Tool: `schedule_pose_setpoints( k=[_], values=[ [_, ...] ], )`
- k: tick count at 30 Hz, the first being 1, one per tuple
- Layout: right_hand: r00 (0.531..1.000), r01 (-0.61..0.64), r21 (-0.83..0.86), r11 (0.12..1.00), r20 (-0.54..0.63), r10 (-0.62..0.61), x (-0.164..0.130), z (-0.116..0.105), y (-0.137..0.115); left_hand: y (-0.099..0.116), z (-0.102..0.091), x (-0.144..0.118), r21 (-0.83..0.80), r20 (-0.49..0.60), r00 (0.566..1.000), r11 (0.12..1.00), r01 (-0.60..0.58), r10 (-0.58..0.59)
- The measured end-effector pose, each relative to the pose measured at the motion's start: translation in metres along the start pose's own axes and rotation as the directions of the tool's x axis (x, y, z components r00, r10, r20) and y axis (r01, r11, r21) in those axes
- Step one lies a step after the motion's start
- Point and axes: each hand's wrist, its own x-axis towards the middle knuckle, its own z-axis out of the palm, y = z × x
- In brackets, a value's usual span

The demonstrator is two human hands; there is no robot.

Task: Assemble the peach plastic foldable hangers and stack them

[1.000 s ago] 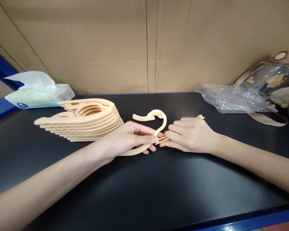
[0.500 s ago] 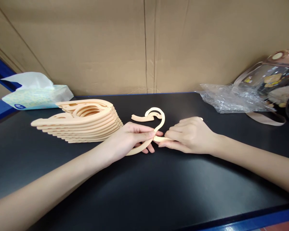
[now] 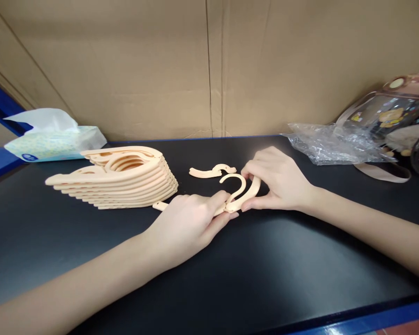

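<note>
A folding clothes hanger (image 3: 242,200) of cream-coloured plastic is gripped between my two hands above the black table. My left hand (image 3: 188,221) is closed around its left arm, whose tip sticks out past the far side of the hand. With thumb and fingers my right hand (image 3: 277,179) pinches the other arm, which is angled upward beside the curved hook. Just behind the hook lies a loose cream hanger piece (image 3: 204,174) on the table. To the left of my left hand stands a neat stack of folded cream hangers (image 3: 136,186).
A tissue pack (image 3: 52,139) sits at the back left. At the back right are a crumpled clear plastic bag (image 3: 328,144) and a transparent bag with a strap (image 3: 387,116). Cardboard (image 3: 143,70) rises behind the black table (image 3: 282,274).
My left hand has rolled over, from a pinch near the joint to a wrapped grip on the left arm. My right hand has risen, tilting its arm up; the hook has dropped lower.
</note>
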Motion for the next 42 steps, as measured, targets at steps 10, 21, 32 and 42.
schedule_pose_setpoints(
  k=[10,21,32,42],
  values=[
    [0.983,-0.028,0.016,0.999,-0.18,0.031,0.001,-0.005,-0.007,0.005,0.003,-0.003,-0.064,-0.124,0.991,0.996,-0.067,0.059],
    [0.97,-0.235,0.288,0.928,0.007,0.243,0.001,-0.007,-0.014,0.003,0.008,-0.005,0.218,-0.224,0.933,0.948,-0.233,0.281],
    [0.824,-0.551,-0.019,0.834,0.144,0.548,0.002,-0.002,-0.003,-0.006,0.004,0.001,0.384,-0.151,0.937,0.892,-0.238,0.315],
    [0.85,-0.415,-0.312,0.854,0.201,0.486,-0.003,0.0,0.004,-0.011,0.01,0.005,0.358,-0.169,0.948,0.913,-0.196,0.27]
  ],
)
